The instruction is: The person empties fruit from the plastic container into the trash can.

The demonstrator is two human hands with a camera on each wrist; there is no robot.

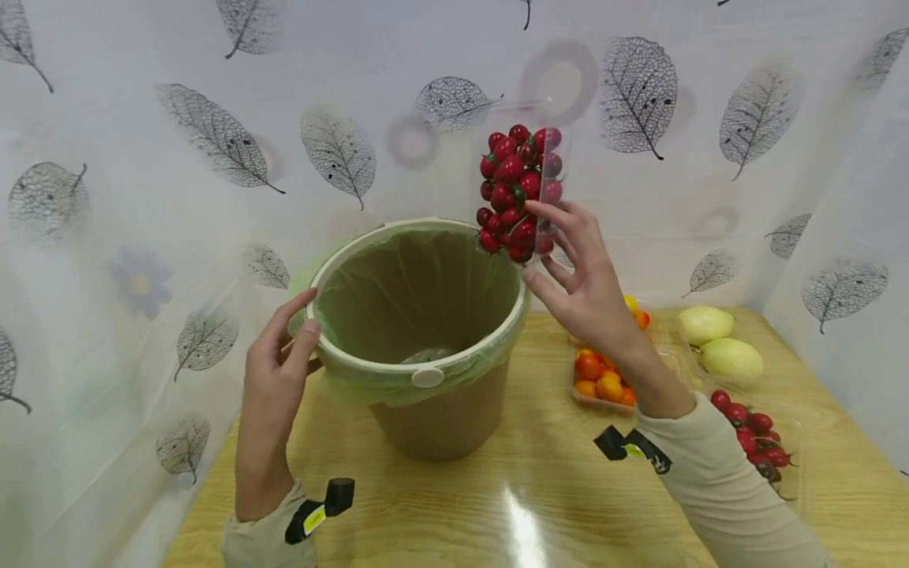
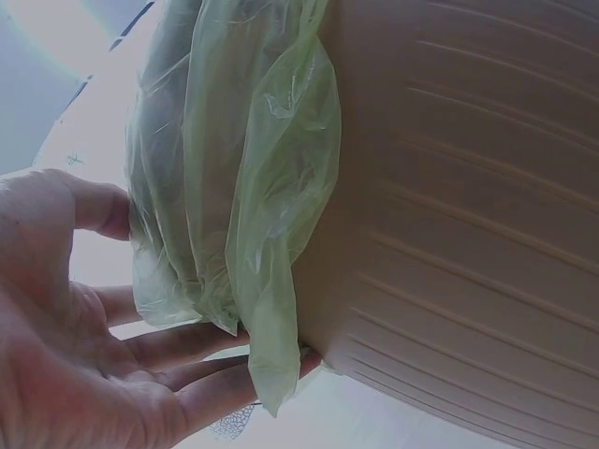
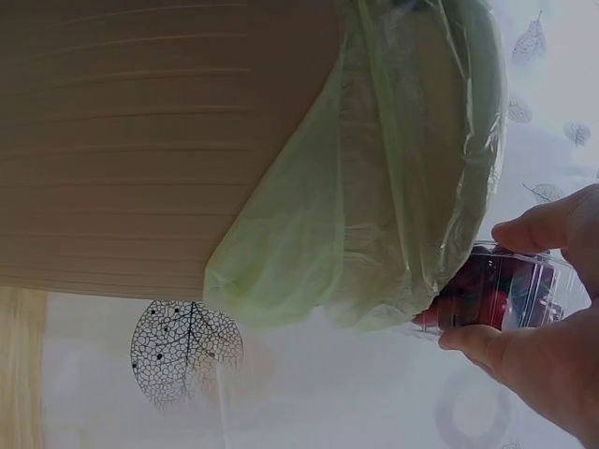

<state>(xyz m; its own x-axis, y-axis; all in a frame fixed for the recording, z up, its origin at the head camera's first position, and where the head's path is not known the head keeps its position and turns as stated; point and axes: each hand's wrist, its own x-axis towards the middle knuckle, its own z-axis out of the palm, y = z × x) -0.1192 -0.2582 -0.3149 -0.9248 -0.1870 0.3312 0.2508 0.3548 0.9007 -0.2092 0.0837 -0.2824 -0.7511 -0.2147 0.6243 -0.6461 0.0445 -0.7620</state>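
A brown trash bin [image 1: 440,430] with a pale rim and a thin green liner bag [image 2: 285,187] stands on the wooden table. My left hand [image 1: 273,386] touches the bin's left rim with thumb and index finger; the left wrist view shows its other fingers fairly straight against the bag and bin wall. Above the far right of the rim, my right hand [image 1: 578,284] grips a clear plastic box of red cherry tomatoes [image 1: 514,189], tilted up on end. In the right wrist view, thumb and fingers pinch that box [image 3: 496,290], partly hidden behind the bag.
Right of the bin, the wooden table [image 1: 568,489] holds a clear box of small orange fruits [image 1: 604,383], two pale yellow melons [image 1: 730,359] and another box of cherry tomatoes [image 1: 756,434]. A leaf-patterned curtain [image 1: 440,47] surrounds the table behind and at the sides.
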